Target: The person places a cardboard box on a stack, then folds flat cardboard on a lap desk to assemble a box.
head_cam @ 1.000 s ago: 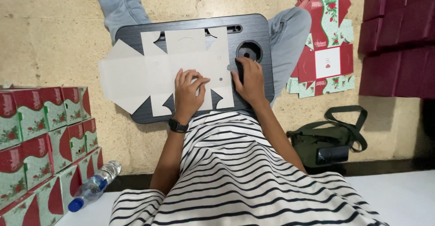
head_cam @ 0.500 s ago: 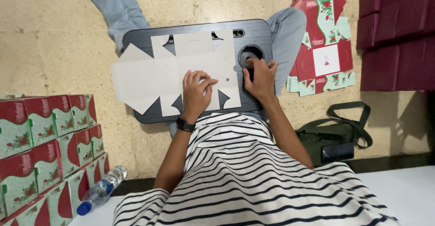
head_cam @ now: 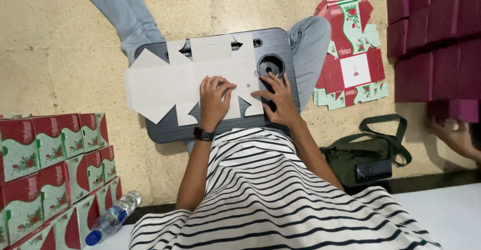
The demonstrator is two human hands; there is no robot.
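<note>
A flat white die-cut cardboard box blank lies unfolded on a dark grey lap tray across my legs. My left hand, with a black watch at the wrist, presses its fingers down on the blank's near middle panel. My right hand rests at the blank's right edge, partly on the tray just below the round cup recess. Neither hand grips anything.
Folded red-and-green boxes are stacked at the left, with a water bottle lying below them. Flat printed blanks lie at the right, near maroon boxes, an olive bag and another person's hand.
The view has shifted slightly. My left hand has spread its fingers over the blank and my right hand has slid a little down from the cup recess. The blank stays flat.
</note>
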